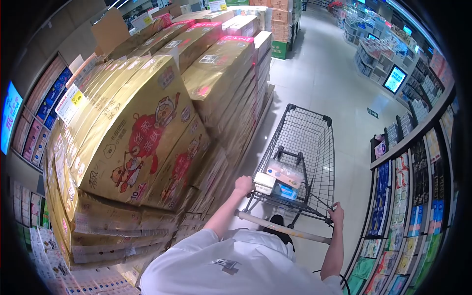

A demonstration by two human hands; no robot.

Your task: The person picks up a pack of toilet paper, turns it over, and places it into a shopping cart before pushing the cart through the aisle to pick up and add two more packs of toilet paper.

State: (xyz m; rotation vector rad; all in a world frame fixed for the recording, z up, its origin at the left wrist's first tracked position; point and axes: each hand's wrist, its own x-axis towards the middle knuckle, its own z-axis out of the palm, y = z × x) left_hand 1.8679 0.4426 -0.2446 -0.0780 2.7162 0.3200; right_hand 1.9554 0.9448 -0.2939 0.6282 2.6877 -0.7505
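Observation:
A wire shopping cart (pixel 307 129) stands in front of me in the aisle, its push bar (pixel 285 227) close to my body. My left hand (pixel 244 185) is closed on the cart's left rim, near the handle end. On the right rear corner of the cart rests my right hand (pixel 337 213), fingers curled round the frame. Between the hands, in the rear part of the cart, lie a pale tissue pack (pixel 285 173), a white box (pixel 264 183) and a blue pack (pixel 286 191).
Stacked golden cartons (pixel 142 132) rise on the left, close to my left arm. Shelves of packaged goods (pixel 398 196) line the right side. Shiny aisle floor (pixel 319 73) runs ahead, with more cartons (pixel 281 24) at the back and a lit screen (pixel 395 79) at right.

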